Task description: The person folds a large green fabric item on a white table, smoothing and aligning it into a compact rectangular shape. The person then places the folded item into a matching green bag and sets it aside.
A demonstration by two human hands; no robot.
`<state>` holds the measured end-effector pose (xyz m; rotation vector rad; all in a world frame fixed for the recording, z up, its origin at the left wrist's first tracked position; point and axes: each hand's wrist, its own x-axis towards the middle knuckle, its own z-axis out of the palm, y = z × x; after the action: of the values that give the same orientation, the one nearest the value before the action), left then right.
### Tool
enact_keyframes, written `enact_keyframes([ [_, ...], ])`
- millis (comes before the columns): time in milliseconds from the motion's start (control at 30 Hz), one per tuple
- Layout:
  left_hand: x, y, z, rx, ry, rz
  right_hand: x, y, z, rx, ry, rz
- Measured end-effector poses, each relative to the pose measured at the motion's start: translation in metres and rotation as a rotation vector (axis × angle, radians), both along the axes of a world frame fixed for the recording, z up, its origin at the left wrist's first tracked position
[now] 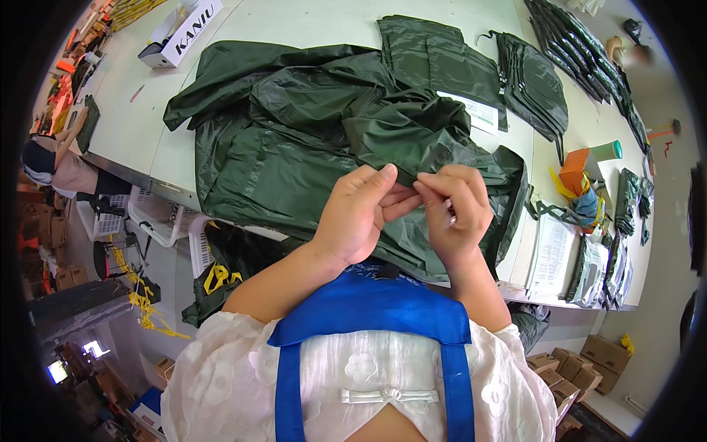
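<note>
A dark green, glossy garment [287, 173] lies crumpled across the table in front of me. At its near middle, my left hand [357, 214] is closed on a raised edge of the garment, thumb up against the fingers. Close beside it on the right, my right hand [460, 210] pinches the same edge between thumb and forefinger. Something small and shiny shows between the curled fingers of the right hand; I cannot make out what it is. The fingertips of the two hands almost meet, and the bit of cloth between them is partly hidden.
Folded green cloth [442, 62] and flat green pouches [534, 85] lie beyond the garment. An orange box [578, 173], a green roll [607, 151] and a printed sheet [551, 254] are on the right. A white box [180, 37] stands far left, near another person [62, 166]. White baskets [158, 217] sit below the table.
</note>
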<state>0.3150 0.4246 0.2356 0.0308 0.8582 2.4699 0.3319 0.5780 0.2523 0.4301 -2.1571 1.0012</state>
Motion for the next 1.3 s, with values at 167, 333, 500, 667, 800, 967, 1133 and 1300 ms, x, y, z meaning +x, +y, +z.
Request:
enact_keyframes([
  [167, -0.007, -0.005, 0.003, 0.064, -0.136, 0.018, 0.002, 0.005, -0.001, -0.202, -0.112, 0.184],
  [333, -0.006, -0.009, 0.009, 0.046, -0.168, 0.049, 0.019, 0.029, -0.009, -0.432, -0.315, 0.265],
  [500, -0.007, -0.012, 0.008, 0.075, -0.167, 0.033, 0.014, 0.043, -0.006, 0.015, -0.216, -0.079],
  [667, -0.005, -0.009, 0.012, 0.066, -0.165, 0.035, 0.008, 0.036, 0.000, 0.296, 0.101, -0.083],
  [800, -0.004, -0.009, 0.016, 0.055, -0.153, 0.025, 0.005, 0.034, -0.004, 0.263, 0.120, -0.041],
  [967, -0.003, -0.011, 0.009, 0.046, -0.150, 0.003, 0.016, 0.036, -0.021, -0.325, -0.153, 0.063],
  [1133, 0.001, -0.013, 0.006, -0.010, -0.013, -0.049, -0.001, 0.040, -0.027, -1.231, -0.748, 0.251],
  [1300, -0.001, -0.009, -0.002, -0.333, 0.190, -0.087, 0.001, 0.027, -0.022, -1.443, -1.058, 0.478],
])
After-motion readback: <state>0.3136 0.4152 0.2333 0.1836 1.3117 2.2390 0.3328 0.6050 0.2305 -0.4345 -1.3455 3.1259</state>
